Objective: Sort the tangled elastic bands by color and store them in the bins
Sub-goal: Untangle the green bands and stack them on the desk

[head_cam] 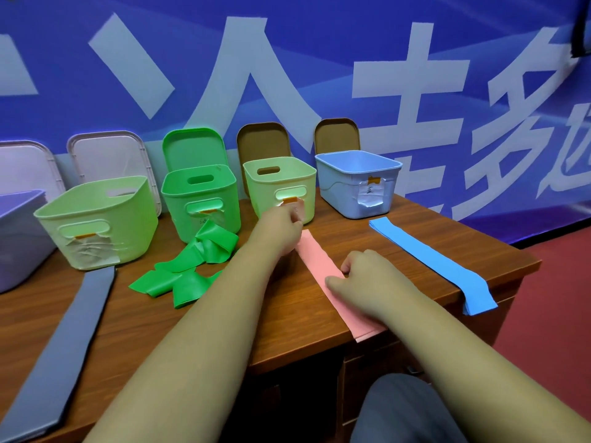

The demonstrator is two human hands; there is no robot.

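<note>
While flat on desk — pink band

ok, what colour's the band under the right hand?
Pink band; the head view shows it best.

Light is even and fairly bright with a cool bluish cast, seemingly from overhead. Shadows are soft and short: faint dark patches lie on the table beneath the forearms and under the folds of the green band. The thin plastic of the light blue bin glows slightly. The wide lens bows straight lines, so the banner lettering and the table edge curve toward the corners. The centre is sharp; the margins are softer.
</note>
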